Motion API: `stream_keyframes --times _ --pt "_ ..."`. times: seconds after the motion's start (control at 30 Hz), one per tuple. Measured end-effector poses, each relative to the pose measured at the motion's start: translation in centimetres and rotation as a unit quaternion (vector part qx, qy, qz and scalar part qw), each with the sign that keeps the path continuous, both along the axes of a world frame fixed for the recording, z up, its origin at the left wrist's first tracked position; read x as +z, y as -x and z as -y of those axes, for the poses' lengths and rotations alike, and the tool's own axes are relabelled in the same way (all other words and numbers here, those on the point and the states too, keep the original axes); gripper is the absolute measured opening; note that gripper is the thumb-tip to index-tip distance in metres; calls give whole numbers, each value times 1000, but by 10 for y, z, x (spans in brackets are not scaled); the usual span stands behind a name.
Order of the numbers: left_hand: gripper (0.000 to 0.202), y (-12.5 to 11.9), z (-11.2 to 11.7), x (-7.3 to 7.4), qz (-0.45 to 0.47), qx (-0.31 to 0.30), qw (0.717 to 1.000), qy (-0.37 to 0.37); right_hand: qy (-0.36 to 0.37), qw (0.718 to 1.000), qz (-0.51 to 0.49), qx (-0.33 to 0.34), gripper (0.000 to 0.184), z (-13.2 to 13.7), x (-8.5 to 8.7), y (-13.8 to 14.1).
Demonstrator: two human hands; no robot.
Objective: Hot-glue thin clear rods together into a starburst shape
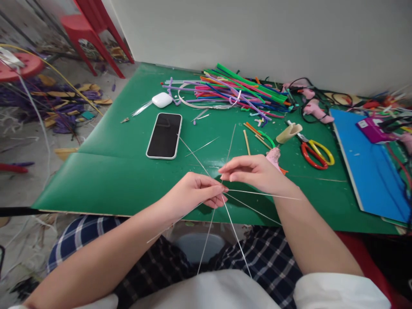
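My left hand (195, 195) and my right hand (254, 171) meet above the near edge of the green table (122, 171). Both pinch a crossing bundle of thin white wires (231, 223) where the strands meet. The strands fan out from the pinch, some up over the table, some down over my checked lap. My right hand's fingers are pressed together on the wires from above, my left hand's fingertips hold them from the left.
A black phone (165, 135) and a white earbud case (162, 100) lie left of centre. A pile of coloured pipe cleaners (238, 90) sits at the back. Red-and-yellow scissors (313, 152), pink glue guns (315, 109) and a blue board (370, 171) lie right. Red stools (86, 30) stand far left.
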State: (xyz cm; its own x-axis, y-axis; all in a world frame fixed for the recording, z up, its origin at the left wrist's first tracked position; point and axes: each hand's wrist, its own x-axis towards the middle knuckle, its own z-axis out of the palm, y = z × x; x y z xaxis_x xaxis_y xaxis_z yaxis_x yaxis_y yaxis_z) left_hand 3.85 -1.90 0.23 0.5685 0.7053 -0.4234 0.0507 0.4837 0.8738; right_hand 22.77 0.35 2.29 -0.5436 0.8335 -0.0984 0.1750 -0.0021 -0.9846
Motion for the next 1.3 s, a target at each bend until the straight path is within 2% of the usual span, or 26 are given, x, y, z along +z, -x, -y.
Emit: stream_keyframes --times 0.13,0.27,0.67,0.87,1.1,1.3 --pt "15 1 -1 1 20 -16 1000 10 26 999 -38 -5 14 1 -1 3" --pt "15 2 -1 1 29 -14 999 12 1 999 -38 -33 8 4 -4 7" --pt "15 3 2 3 18 5 1000 -16 -34 994 -19 -99 13 11 0 15" --pt "13 2 1 2 28 19 999 -17 -51 994 -17 -94 11 11 0 15" --pt "16 1 1 4 5 32 999 -21 -21 995 2 -99 10 8 -1 14" --pt "17 2 0 4 4 45 999 5 -60 991 20 -119 10 7 -4 14"
